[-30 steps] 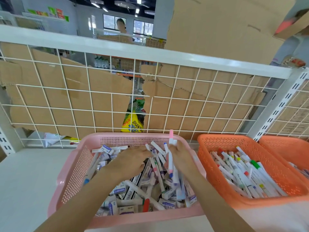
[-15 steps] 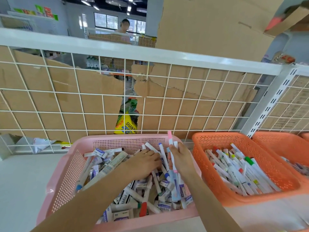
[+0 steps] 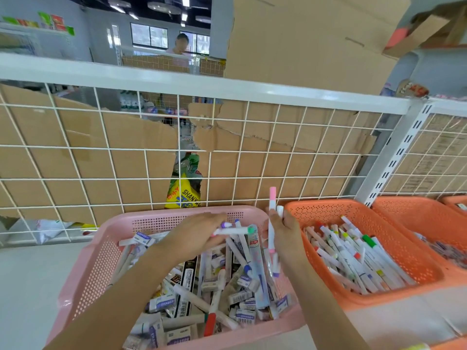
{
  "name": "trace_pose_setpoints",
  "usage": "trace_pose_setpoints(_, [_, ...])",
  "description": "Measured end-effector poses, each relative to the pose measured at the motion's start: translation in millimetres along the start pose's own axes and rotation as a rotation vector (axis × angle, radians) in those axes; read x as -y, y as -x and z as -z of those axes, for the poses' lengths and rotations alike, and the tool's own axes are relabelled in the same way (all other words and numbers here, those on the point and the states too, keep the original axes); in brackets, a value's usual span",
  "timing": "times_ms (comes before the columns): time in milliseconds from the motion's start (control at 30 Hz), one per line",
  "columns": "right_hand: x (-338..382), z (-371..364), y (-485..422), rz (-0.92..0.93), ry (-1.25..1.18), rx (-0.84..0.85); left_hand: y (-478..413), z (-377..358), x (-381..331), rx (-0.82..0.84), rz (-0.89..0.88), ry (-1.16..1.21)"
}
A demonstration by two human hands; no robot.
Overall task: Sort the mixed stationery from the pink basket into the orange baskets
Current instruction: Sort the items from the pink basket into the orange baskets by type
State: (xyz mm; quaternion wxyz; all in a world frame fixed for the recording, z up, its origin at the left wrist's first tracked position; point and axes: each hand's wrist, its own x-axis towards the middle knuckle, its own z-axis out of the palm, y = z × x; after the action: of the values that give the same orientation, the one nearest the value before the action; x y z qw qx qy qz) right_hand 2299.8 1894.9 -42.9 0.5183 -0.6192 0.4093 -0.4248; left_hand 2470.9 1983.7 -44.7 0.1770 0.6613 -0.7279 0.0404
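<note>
The pink basket (image 3: 106, 269) in front of me holds a jumble of markers, erasers and boxed refills. My left hand (image 3: 194, 236) hovers over its far half and pinches a white marker with a green cap (image 3: 235, 231), held level. My right hand (image 3: 285, 236) is at the basket's right rim and grips a bundle of white markers (image 3: 272, 213) upright, a pink cap on top. To the right stands an orange basket (image 3: 328, 210) full of white markers with coloured caps.
A second orange basket (image 3: 414, 218) stands further right, a third at the frame edge. A white wire grid (image 3: 151, 152) backed with cardboard rises right behind the baskets. Bare white shelf lies left of the pink basket. A person stands far behind.
My left hand has lifted out of the pile with the green-capped marker. My right hand with its bundle of markers has shifted right towards the pink basket's rim.
</note>
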Motion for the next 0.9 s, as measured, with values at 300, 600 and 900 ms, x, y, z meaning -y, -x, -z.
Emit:
trace_pose_setpoints(300, [5.5,62.7,11.5,0.086,0.234,-0.147,-4.9,6.1,-13.6,-0.119,0.271,0.319])
trace_pose_setpoints(600, [2.2,137.9,18.1,0.034,0.184,-0.269,-15.8,21.1,-25.4,-0.136,0.459,0.809])
trace_pose_setpoints(900, [7.2,200.3,-14.0,0.035,0.143,-0.188,-66.8,0.6,-90.8,-0.240,0.589,1.077])
